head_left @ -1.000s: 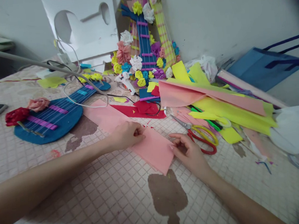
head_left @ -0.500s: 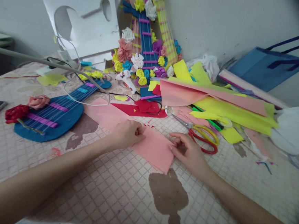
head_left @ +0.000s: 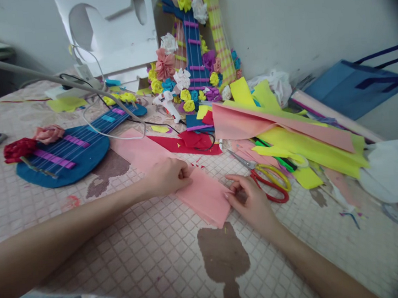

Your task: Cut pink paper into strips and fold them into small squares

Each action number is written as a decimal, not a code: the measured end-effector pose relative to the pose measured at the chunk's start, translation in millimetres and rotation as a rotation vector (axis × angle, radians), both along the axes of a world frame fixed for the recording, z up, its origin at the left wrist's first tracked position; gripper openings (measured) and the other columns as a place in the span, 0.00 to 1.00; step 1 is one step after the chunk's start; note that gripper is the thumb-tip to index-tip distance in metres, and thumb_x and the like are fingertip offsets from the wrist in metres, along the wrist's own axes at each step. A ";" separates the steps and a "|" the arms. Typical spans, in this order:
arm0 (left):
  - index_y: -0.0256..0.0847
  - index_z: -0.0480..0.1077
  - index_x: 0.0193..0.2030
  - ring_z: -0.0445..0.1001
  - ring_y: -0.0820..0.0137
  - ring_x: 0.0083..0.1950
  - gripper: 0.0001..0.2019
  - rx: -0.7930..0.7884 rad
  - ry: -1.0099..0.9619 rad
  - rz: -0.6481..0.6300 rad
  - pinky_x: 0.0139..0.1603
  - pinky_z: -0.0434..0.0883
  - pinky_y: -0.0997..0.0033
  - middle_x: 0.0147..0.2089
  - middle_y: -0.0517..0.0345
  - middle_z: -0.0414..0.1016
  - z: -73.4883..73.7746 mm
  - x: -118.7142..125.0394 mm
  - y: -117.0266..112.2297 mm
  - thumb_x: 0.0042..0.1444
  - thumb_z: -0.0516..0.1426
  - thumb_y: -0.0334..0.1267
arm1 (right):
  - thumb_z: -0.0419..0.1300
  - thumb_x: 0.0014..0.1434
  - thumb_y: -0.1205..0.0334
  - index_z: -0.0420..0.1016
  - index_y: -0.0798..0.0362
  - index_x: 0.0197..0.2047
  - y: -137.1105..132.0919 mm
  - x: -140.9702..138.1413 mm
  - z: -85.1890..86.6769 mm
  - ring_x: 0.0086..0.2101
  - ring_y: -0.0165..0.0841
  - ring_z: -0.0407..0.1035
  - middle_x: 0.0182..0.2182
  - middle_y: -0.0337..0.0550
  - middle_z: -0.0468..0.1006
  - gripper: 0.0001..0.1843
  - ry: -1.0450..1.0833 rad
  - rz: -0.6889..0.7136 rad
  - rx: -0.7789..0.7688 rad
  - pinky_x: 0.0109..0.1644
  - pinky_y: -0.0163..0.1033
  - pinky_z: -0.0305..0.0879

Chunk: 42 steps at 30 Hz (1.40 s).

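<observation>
A long strip of pink paper lies slantwise on the table, its near end folded over in layers. My left hand rests across its middle, fingers curled in and closed on the paper. At the strip's right edge, my right hand has thumb and bent fingers closed at the paper's margin. Just beyond the right hand are scissors with one red and one yellow handle loop. Red paper lies behind the strip, with small red scraps near the left hand.
To the left lies a blue guitar-shaped craft with paper roses. A white glue gun and its cord sit behind. Pink and yellow sheets are piled at right. Flower-covered guitar crafts lean at the wall. A cable arches over the left side.
The view has shifted very slightly. Both hands and the pink paper keep nearly the same position.
</observation>
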<state>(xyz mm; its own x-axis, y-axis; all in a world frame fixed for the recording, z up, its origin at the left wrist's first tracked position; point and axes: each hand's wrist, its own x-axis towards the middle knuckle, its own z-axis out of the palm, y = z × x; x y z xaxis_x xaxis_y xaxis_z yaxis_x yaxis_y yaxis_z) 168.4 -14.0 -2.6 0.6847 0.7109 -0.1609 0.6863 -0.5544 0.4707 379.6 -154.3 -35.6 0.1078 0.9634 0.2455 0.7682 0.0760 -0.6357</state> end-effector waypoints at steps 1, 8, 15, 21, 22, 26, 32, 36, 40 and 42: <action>0.39 0.63 0.23 0.63 0.73 0.25 0.10 -0.001 -0.001 -0.002 0.26 0.54 0.73 0.23 0.62 0.68 -0.4 -0.2 0.4 0.48 0.54 0.42 | 0.58 0.57 0.64 0.67 0.50 0.49 -0.2 0.1 0.0 0.35 0.37 0.64 0.30 0.40 0.69 0.16 0.000 0.002 0.001 0.43 0.45 0.64; 0.39 0.60 0.22 0.62 0.74 0.25 0.10 -0.009 -0.018 -0.013 0.26 0.53 0.73 0.22 0.63 0.66 0.6 -0.3 1.1 0.47 0.54 0.41 | 0.58 0.57 0.64 0.67 0.50 0.50 -1.4 1.6 0.1 0.36 0.37 0.65 0.31 0.40 0.69 0.16 0.035 0.008 -0.022 0.43 0.45 0.64; 0.39 0.58 0.21 0.60 0.75 0.24 0.10 -0.016 -0.062 -0.046 0.25 0.54 0.74 0.21 0.63 0.64 -0.6 -1.6 3.5 0.47 0.54 0.39 | 0.59 0.57 0.64 0.67 0.51 0.50 -1.2 2.1 -0.8 0.36 0.37 0.65 0.31 0.40 0.69 0.16 -0.001 0.014 -0.012 0.43 0.45 0.64; 0.39 0.59 0.21 0.61 0.75 0.24 0.10 -0.012 -0.060 -0.039 0.25 0.54 0.74 0.21 0.63 0.65 -3.9 -2.2 6.0 0.47 0.54 0.40 | 0.58 0.57 0.64 0.67 0.50 0.50 -1.7 1.4 2.0 0.37 0.38 0.65 0.32 0.41 0.70 0.16 -0.034 0.031 -0.001 0.45 0.47 0.64; 0.39 0.59 0.21 0.61 0.75 0.24 0.10 -0.011 -0.064 -0.043 0.25 0.54 0.74 0.22 0.63 0.66 -3.9 -2.3 5.9 0.47 0.54 0.40 | 0.58 0.57 0.64 0.67 0.50 0.50 -1.8 1.4 2.4 0.37 0.38 0.65 0.32 0.41 0.70 0.16 -0.038 0.034 -0.002 0.45 0.47 0.64; 0.39 0.61 0.22 0.62 0.75 0.24 0.10 0.004 -0.069 -0.041 0.25 0.54 0.74 0.23 0.62 0.67 -3.2 -2.8 3.6 0.48 0.54 0.41 | 0.57 0.57 0.64 0.67 0.50 0.50 -1.5 2.2 1.6 0.38 0.39 0.64 0.33 0.42 0.70 0.16 -0.052 0.047 0.002 0.44 0.47 0.65; 0.39 0.62 0.22 0.62 0.74 0.24 0.10 0.003 -0.038 -0.026 0.26 0.54 0.74 0.23 0.62 0.67 -2.1 -3.1 1.7 0.48 0.54 0.41 | 0.57 0.57 0.64 0.67 0.50 0.50 -1.3 3.0 -0.3 0.38 0.39 0.64 0.33 0.42 0.71 0.16 -0.058 0.046 0.011 0.45 0.48 0.64; 0.39 0.61 0.22 0.62 0.74 0.24 0.11 0.005 -0.063 -0.045 0.25 0.54 0.73 0.23 0.62 0.67 -3.2 -4.7 3.8 0.49 0.54 0.41 | 0.58 0.57 0.65 0.67 0.50 0.50 -1.6 3.1 0.0 0.38 0.39 0.64 0.34 0.43 0.70 0.17 -0.051 0.058 0.009 0.45 0.48 0.64; 0.39 0.62 0.23 0.62 0.75 0.24 0.10 0.025 -0.074 -0.052 0.26 0.54 0.74 0.23 0.62 0.67 -5.4 -6.1 4.2 0.49 0.54 0.41 | 0.59 0.57 0.65 0.67 0.50 0.50 -1.7 2.8 0.3 0.38 0.38 0.64 0.34 0.43 0.70 0.16 -0.055 0.056 0.016 0.44 0.47 0.65; 0.39 0.62 0.23 0.62 0.75 0.25 0.10 0.040 -0.069 -0.046 0.25 0.54 0.74 0.23 0.62 0.68 -6.0 -6.2 3.4 0.49 0.54 0.42 | 0.59 0.56 0.65 0.68 0.50 0.49 -1.8 2.6 0.5 0.38 0.38 0.64 0.34 0.42 0.70 0.16 -0.057 0.053 0.012 0.44 0.47 0.65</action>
